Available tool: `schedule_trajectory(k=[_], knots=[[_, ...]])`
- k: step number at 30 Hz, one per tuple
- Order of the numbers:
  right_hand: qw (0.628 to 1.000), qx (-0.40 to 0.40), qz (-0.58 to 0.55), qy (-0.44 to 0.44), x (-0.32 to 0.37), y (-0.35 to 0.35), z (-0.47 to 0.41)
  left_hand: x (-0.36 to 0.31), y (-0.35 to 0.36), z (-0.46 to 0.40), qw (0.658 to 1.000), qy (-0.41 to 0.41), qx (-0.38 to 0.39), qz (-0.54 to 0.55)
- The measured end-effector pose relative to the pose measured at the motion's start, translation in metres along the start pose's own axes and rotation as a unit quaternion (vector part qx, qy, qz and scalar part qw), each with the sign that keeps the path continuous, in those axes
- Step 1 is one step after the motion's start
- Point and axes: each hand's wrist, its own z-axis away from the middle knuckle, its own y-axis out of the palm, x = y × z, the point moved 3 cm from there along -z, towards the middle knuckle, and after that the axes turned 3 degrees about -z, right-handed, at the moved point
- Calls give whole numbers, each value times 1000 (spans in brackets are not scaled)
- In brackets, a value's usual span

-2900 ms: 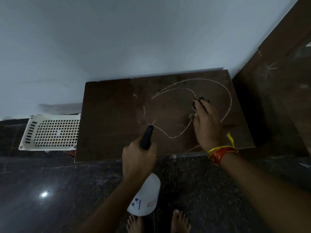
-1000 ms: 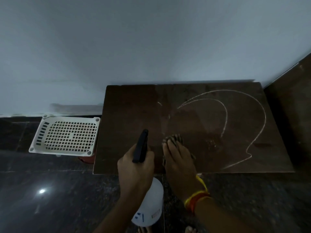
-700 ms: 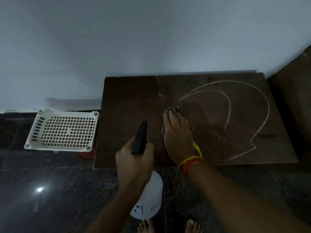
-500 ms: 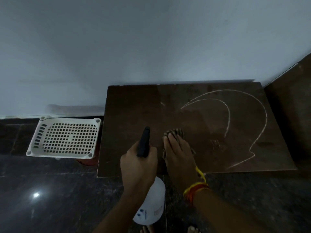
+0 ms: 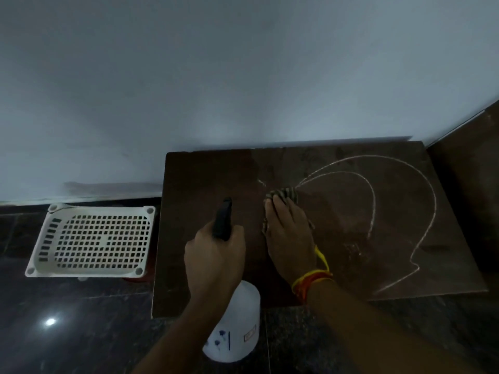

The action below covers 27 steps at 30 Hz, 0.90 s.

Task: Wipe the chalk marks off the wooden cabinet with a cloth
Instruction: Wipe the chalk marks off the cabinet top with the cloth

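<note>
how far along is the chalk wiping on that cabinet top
Roughly halfway by the look of it. Done: the left part of the wooden cabinet top shows almost no chalk, only a short fleck. In hand: the right hand presses the cloth flat at the left ends of the arcs, while the left hand grips the spray bottle. Left: the two curved chalk lines on the right half.

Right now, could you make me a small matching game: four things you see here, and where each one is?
Things:
1. cloth
2. spray bottle
3. white basket
4. chalk lines

Places:
A. on the floor left of the cabinet
B. on the right part of the cabinet top
C. under the right hand
D. in the left hand

Pairs: 1-C, 2-D, 3-A, 4-B
</note>
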Motion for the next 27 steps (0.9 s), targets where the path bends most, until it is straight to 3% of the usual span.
schedule_trajectory(k=[7, 10, 13, 20, 27], knots=[[999, -1, 10, 31, -12, 8, -93, -1, -1, -33, 1000, 3, 1, -23], [999, -13, 4, 44, -5, 8, -71, -3, 2, -34, 1000, -8, 14, -26], [999, 27, -11, 22, 8, 6, -40, -12, 3, -35, 999, -20, 26, -19], [999, 0, -22, 30, -3, 4, -129, -32, -1, -50, 1000, 0, -2, -7], [999, 4, -51, -8, 19, 10, -114, -35, 2, -44, 1000, -18, 16, -4]])
